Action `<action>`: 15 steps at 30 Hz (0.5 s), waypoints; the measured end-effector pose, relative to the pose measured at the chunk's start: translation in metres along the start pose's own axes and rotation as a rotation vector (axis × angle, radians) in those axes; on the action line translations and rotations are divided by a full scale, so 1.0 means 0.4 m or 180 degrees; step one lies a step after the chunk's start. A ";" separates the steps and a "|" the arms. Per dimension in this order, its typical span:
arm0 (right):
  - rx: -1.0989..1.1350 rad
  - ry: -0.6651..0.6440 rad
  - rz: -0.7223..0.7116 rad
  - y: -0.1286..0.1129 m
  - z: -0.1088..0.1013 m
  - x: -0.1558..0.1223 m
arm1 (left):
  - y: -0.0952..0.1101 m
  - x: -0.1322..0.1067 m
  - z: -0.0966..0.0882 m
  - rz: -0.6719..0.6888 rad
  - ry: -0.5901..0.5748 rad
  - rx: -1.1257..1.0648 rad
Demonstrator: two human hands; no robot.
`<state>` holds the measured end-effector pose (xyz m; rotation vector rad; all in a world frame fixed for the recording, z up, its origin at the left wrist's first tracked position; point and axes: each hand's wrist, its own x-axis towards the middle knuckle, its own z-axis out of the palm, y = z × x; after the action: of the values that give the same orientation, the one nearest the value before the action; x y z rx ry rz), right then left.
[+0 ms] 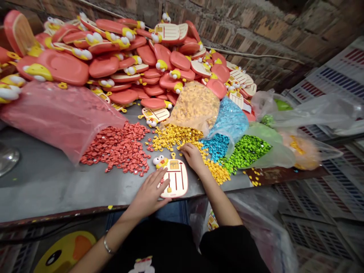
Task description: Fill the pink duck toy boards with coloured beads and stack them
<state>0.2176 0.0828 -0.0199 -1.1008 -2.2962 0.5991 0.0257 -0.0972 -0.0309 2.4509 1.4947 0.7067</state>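
A black short-sleeved T-shirt (170, 246) is worn, marked with a white cartoon print (143, 265); the left wrist (115, 231) is circled by a silver bangle (107, 245)

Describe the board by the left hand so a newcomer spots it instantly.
Find the grey table, then its near edge. There the cream board lies slotted face up, duck head at upper left. Unlike the piled boards behind, it has the left hand over it.
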 end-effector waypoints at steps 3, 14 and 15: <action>0.0623 0.0382 0.0065 -0.028 -0.023 -0.041 | 0.000 -0.001 0.001 -0.0015 0.0051 -0.0077; -0.0091 -0.0245 -0.0214 -0.068 -0.015 -0.109 | 0.003 0.002 -0.001 -0.0025 -0.0027 -0.0083; -0.0074 -0.0268 -0.0229 -0.068 -0.018 -0.115 | 0.004 0.002 -0.001 -0.0024 -0.0025 -0.0069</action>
<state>0.2310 0.0313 -0.0105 -1.0164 -2.4096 0.6028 0.0272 -0.0972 -0.0298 2.4279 1.4850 0.7074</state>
